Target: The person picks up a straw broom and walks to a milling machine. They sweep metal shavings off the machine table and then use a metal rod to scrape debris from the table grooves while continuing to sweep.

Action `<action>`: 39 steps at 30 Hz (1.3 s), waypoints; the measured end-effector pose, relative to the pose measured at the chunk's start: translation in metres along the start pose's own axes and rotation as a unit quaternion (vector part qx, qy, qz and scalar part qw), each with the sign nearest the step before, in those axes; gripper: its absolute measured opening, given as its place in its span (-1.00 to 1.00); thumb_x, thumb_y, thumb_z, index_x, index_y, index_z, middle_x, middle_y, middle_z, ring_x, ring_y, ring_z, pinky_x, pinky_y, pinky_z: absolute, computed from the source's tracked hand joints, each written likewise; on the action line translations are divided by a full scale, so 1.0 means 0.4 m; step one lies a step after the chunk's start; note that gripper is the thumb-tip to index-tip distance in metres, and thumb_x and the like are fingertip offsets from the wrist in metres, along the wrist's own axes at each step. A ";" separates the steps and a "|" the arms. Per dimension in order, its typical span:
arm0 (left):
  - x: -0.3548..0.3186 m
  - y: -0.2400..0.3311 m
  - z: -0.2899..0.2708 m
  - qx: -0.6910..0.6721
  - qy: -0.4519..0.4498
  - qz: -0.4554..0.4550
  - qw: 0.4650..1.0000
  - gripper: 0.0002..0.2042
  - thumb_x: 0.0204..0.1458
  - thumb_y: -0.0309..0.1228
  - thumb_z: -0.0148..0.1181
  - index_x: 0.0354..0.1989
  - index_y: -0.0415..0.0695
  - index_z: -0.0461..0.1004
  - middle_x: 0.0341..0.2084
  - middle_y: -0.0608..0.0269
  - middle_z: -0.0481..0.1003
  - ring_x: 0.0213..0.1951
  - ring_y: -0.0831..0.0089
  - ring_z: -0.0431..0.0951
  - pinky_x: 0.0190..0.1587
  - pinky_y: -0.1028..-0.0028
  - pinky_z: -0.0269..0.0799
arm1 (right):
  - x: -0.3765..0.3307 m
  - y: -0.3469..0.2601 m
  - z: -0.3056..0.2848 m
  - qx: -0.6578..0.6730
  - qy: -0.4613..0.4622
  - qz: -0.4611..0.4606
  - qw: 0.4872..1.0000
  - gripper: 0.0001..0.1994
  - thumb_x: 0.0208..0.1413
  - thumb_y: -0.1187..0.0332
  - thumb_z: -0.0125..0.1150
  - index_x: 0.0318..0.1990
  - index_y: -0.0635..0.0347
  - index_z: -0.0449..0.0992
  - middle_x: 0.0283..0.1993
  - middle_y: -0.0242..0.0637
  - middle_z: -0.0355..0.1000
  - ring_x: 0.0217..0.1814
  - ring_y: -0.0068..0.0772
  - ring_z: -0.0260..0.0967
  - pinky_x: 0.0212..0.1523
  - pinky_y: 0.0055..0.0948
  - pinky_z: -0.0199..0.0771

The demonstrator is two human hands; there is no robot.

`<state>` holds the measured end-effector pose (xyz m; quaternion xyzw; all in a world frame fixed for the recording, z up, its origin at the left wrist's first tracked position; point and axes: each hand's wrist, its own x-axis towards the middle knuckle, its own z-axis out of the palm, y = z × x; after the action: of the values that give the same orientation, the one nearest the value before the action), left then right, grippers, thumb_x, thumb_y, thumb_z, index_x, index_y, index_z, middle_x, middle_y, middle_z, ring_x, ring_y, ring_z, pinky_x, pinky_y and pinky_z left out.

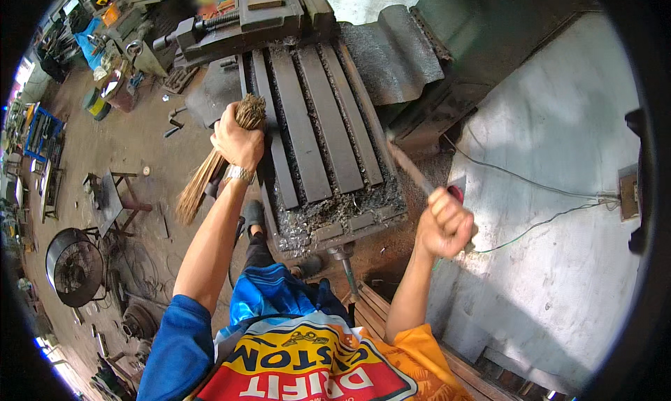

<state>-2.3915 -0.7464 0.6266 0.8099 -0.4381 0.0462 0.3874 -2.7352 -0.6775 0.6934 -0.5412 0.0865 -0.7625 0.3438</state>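
Observation:
My left hand (240, 141) is wrapped round a small stick broom (199, 191), beside the left edge of a slotted machine table (307, 135). The broom's bound end pokes out above my fist, and its loose bristles trail down to the left. Off the table's right edge, my right hand (446, 225) grips a narrow brown strip (411, 167), which looks like rusty metal. Its tip points up and left toward the table. Dark metal chips (332, 223) fill the table's slots and lie heaped at its near end.
A machine vise (265, 20) sits across the table's far end. Bent sheet metal (395, 55) lies right of it. Cables (531, 181) run along the pale wall at right. A metal stool (115, 202) and a round drum (73, 267) stand on the floor at left.

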 end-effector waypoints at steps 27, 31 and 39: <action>-0.002 -0.006 0.003 -0.010 0.003 0.006 1.000 -0.62 -0.14 -0.36 0.33 -0.06 0.00 0.54 -0.24 0.07 0.62 -0.09 0.00 0.55 -0.02 0.10 0.37 | -0.150 -0.070 -0.035 -0.021 0.088 0.027 0.996 -0.52 0.30 0.27 -0.19 -0.74 -0.03 -0.03 -0.79 -0.44 -0.14 -0.71 -0.50 -0.25 -0.52 -0.30 -0.06; 0.000 -0.005 0.004 0.001 0.007 0.007 1.000 -0.66 -0.10 -0.36 0.29 -0.07 0.02 0.55 -0.24 0.13 0.62 -0.10 0.02 0.55 -0.01 0.13 0.36 | -0.112 -0.126 -0.006 -0.055 0.034 0.073 0.995 -0.49 0.36 0.29 -0.21 -0.74 -0.03 -0.04 -0.78 -0.47 -0.14 -0.72 -0.50 -0.26 -0.54 -0.34 -0.08; 0.004 -0.015 0.012 -0.006 -0.004 0.007 1.000 -0.60 -0.22 -0.43 0.28 -0.08 0.01 0.53 -0.18 0.27 0.59 -0.09 0.11 0.52 -0.02 0.16 0.31 | -0.045 -0.061 0.004 -0.079 0.045 0.094 0.991 -0.49 0.40 0.30 -0.26 -0.72 -0.02 -0.05 -0.77 -0.48 -0.16 -0.71 -0.52 -0.29 -0.53 -0.33 -0.06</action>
<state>-2.3875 -0.7488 0.6203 0.8045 -0.4457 0.0425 0.3903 -2.7413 -0.6475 0.6924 -0.5210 0.2126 -0.7413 0.3659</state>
